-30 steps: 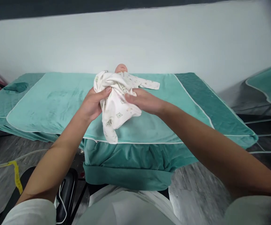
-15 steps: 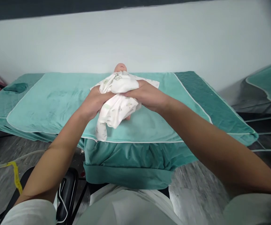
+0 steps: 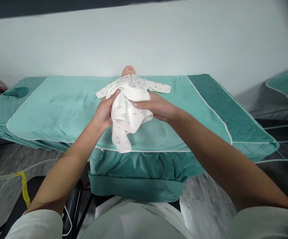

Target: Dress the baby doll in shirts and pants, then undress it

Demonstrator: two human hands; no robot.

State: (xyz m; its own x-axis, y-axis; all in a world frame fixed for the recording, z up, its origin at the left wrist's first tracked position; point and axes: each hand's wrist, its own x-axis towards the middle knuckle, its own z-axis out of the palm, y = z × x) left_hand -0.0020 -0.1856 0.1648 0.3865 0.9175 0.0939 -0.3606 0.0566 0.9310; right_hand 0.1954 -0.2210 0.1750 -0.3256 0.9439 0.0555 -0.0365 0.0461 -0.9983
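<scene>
A baby doll (image 3: 128, 70) lies on its back on the bed, its head toward the wall. White printed baby clothes (image 3: 131, 114) cover its body, with both sleeves spread to the sides and one leg hanging toward the bed's near edge. My left hand (image 3: 106, 111) is closed on the left side of the garment, thumb on top. From the right, my right hand (image 3: 156, 106) grips the cloth at the doll's waist, its fingers partly hidden under the fabric. The doll's legs are hidden by the garment.
A light green pad (image 3: 66, 106) covers the bed, which has a face hole (image 3: 16, 92) at its left end. Behind it rises a white wall (image 3: 144, 36). A black chair (image 3: 71, 199) stands at the lower left, near a hose with yellow tape (image 3: 24, 189).
My hands have moved apart, and the bunched cloth has spread out lower over the doll. The sleeves and chest now show more fully. The hanging leg has shifted right.
</scene>
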